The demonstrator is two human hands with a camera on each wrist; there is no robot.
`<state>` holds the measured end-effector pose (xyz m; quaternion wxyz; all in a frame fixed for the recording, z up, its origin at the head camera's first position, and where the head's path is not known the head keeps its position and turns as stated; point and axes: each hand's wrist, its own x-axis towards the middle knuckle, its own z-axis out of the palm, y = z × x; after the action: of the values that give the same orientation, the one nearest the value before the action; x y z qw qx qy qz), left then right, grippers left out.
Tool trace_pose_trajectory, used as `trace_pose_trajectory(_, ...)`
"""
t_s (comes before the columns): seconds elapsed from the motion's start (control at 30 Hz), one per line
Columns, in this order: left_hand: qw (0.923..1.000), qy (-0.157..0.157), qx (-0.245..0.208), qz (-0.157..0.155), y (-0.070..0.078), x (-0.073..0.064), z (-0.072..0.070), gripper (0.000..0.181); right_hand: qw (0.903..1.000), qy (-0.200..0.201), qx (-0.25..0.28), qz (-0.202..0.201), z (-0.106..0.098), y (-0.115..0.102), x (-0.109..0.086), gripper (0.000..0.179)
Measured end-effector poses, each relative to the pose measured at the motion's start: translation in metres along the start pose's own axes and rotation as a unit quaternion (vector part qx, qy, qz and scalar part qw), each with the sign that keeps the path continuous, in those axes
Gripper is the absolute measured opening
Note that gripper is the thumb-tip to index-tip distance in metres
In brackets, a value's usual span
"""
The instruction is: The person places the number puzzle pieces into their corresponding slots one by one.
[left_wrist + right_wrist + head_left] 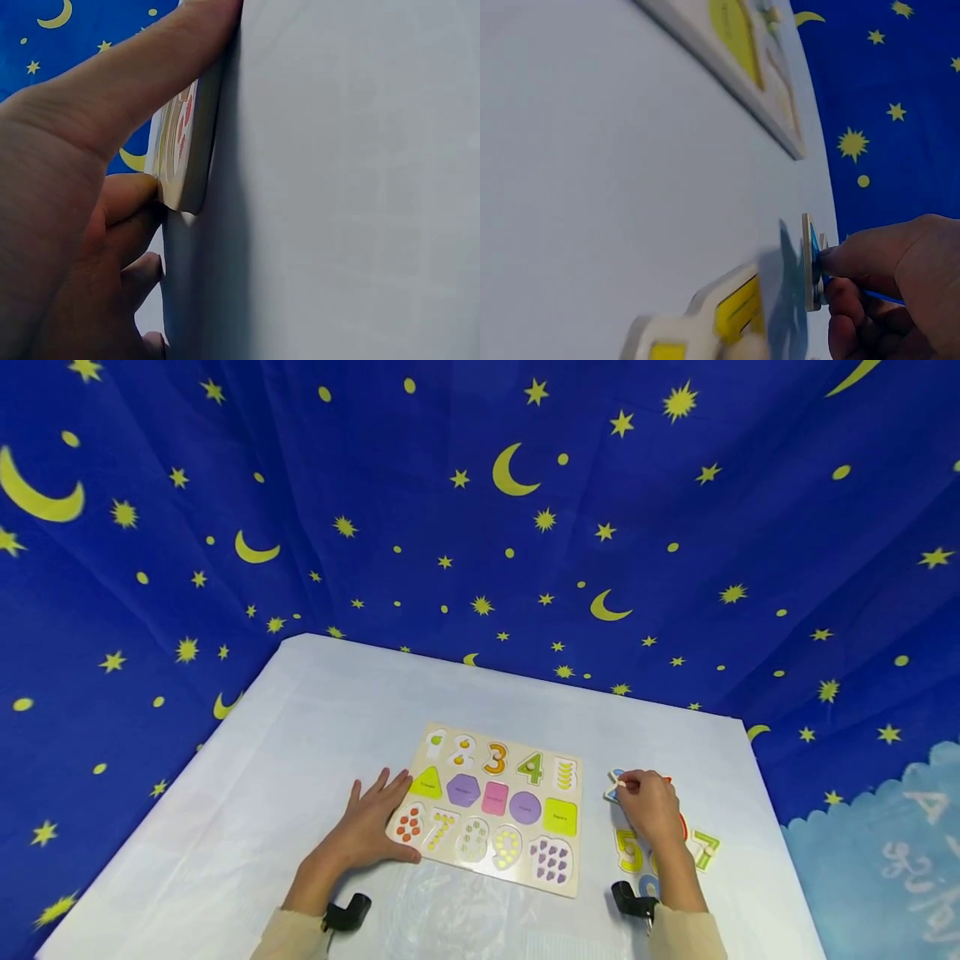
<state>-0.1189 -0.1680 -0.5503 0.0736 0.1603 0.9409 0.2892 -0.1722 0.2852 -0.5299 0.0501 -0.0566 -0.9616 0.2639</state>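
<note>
A wooden number puzzle board (pixel 495 797) lies flat on the white table. An orange 3 (pixel 495 758) and a green 4 (pixel 530 767) sit in its top row; other number recesses show printed fruit. My left hand (pixel 378 827) rests at the board's left end, fingers spread, with the thumb (pixel 150 75) along the near edge. Right of the board, my right hand (pixel 651 806) pinches a blue number piece (pixel 811 259) between thumb and fingers. The piece stands on edge in the right wrist view; its numeral cannot be made out.
Loose number pieces lie around and under the right hand: a yellow 5 (pixel 628 852), a green 7 (pixel 705 850), a blue piece (pixel 648 886) and a partly hidden red one (pixel 683 827). A starry blue cloth (pixel 420 510) hangs behind the table (pixel 360 693).
</note>
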Motion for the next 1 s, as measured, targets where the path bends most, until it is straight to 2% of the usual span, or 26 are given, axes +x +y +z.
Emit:
trace_pose_trajectory(0.37, 1.0000, -0.003, -0.001, -0.003, -0.001, -0.001, 0.002, 0.125, 0.9999, -0.003, 0.003, -0.015, 0.013, -0.015, 0.007, 0.020)
trace_pose_trajectory(0.77, 1.0000, 0.002, -0.003, 0.007, 0.000, 0.005, 0.000, 0.124, 0.9997, -0.007, 0.017, -0.018, 0.016, -0.031, 0.014, 0.019)
trace_pose_trajectory(1.0, 1.0000, -0.002, -0.008, -0.004, -0.001, 0.002, 0.002, 0.126, 0.9994, -0.010, 0.019, -0.028, 0.022, -0.042, 0.013, 0.018)
